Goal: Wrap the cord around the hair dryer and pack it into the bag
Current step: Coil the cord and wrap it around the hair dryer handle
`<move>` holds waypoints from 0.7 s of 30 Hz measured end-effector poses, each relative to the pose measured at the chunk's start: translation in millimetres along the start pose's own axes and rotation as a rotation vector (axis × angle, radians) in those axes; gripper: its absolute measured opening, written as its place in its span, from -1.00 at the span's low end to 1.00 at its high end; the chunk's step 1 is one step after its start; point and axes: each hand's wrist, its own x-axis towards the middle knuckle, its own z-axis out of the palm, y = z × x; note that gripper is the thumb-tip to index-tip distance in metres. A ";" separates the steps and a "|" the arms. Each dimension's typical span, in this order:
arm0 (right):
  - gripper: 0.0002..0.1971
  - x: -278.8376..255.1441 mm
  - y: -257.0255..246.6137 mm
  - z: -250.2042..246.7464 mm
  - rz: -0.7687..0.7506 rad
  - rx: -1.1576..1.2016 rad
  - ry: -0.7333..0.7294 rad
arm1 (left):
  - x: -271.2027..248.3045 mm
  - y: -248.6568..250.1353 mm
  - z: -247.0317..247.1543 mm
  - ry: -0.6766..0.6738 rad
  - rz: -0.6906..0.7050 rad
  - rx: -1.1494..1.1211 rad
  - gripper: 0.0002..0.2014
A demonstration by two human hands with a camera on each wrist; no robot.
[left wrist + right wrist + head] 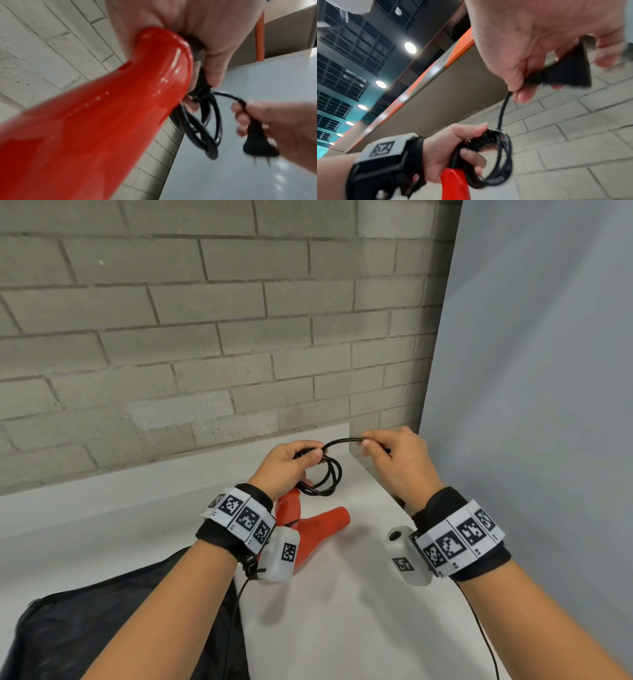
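Table (pixel 342 611): white top against a grey brick wall; everything happens at its far right corner.
Bag (pixel 120 628): black fabric, slumped at 7 o'clock in the head view, well apart from both hands; whether its mouth is open cannot be told.
Hair dryer (pixel 318 522): red, held above the table at centre, nozzle pointing to 3 o'clock; the left wrist view shows the glossy body filling the frame.
Left hand (pixel 287 467): at 12 o'clock of the dryer, fingers curled round the handle end and clamping several gathered loops against it.
Right hand (pixel 397 460): at 2 o'clock of the dryer, thumb and fingers pinching the cord's last stretch, the plug lying in the palm.
Cord (pixel 325 477): black, coiled in loose rings hanging from the left hand, a short arc running across to the right hand.
Plug (pixel 257 142): black, prongs pointing away from the coil.
Stage (judged): coiling nearly finished; only the tail is left, packing not begun.
Risk: the rings hang beside the handle rather than tight round it, so a slackened left grip could let them spring apart.
Risk: an untucked plug may pull the last turn loose or snag on the bag's fabric going in.
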 end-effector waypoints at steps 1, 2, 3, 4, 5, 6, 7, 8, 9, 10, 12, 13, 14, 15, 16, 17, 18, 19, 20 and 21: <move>-0.78 -0.8 4.2 1.0 0.046 -0.046 -0.079 | 1.3 0.0 -1.5 0.025 -0.006 -0.029 -0.76; -0.79 -1.8 8.7 3.4 0.091 -0.039 -0.152 | 2.7 0.1 -2.3 0.039 -0.007 -0.044 -0.76; -0.80 -3.0 12.2 6.8 0.131 0.011 -0.212 | 3.7 0.1 -2.3 0.044 -0.004 -0.047 -0.77; -0.81 -3.7 15.1 9.7 0.158 0.052 -0.255 | 4.4 0.3 -1.2 0.045 0.001 -0.042 -0.79; -0.82 -4.7 15.9 11.8 0.175 0.072 -0.283 | 5.1 0.1 0.1 0.047 0.008 -0.035 -0.81; -0.83 -5.3 16.0 12.9 0.184 0.080 -0.300 | 5.9 -0.3 1.5 0.055 0.017 -0.026 -0.83; -0.85 -5.4 15.9 12.5 0.192 0.097 -0.315 | 6.5 -0.6 2.9 0.067 0.028 -0.017 -0.84; -0.88 -5.4 14.6 10.7 0.197 0.133 -0.336 | 7.2 -0.8 4.3 0.082 0.040 -0.006 -0.84; -0.89 -5.5 12.6 8.5 0.194 0.186 -0.362 | 8.1 -1.1 5.5 0.097 0.051 0.004 -0.83; -0.87 -5.4 9.1 5.9 0.181 0.254 -0.388 | 9.1 -1.2 6.4 0.108 0.058 0.009 -0.82; -0.83 -5.4 0.1 1.9 0.147 0.412 -0.397 | 10.5 -0.6 7.5 0.110 0.062 0.006 -0.81; -0.82 -5.1 -4.8 1.3 0.138 0.493 -0.372 | 10.4 -0.3 7.8 0.098 0.062 0.003 -0.82; -0.81 -4.6 -8.7 2.0 0.139 0.575 -0.341 | 10.2 -0.5 8.2 0.079 0.059 0.002 -0.83; -0.81 -4.5 -12.2 4.1 0.148 0.654 -0.307 | 9.9 -1.3 8.2 0.056 0.053 0.005 -0.83; -0.81 -4.5 -14.3 8.0 0.158 0.706 -0.274 | 10.2 -2.8 8.2 0.035 0.047 0.011 -0.82; -0.80 -5.1 -15.6 12.8 0.161 0.732 -0.243 | 10.7 -4.0 7.8 0.022 0.044 0.020 -0.81; -0.79 -5.8 -15.2 19.0 0.162 0.724 -0.218 | 10.8 -4.4 7.5 0.017 0.049 0.030 -0.81; -0.79 -6.5 -14.2 25.9 0.162 0.694 -0.199 | 10.5 -4.0 7.0 0.018 0.055 0.038 -0.81; -0.80 -7.7 -13.3 32.7 0.163 0.630 -0.183 | 10.6 -3.7 6.7 0.020 0.058 0.038 -0.81; -0.82 -9.1 -12.2 40.1 0.149 0.542 -0.161 | 10.8 -3.6 6.4 0.018 0.059 0.029 -0.82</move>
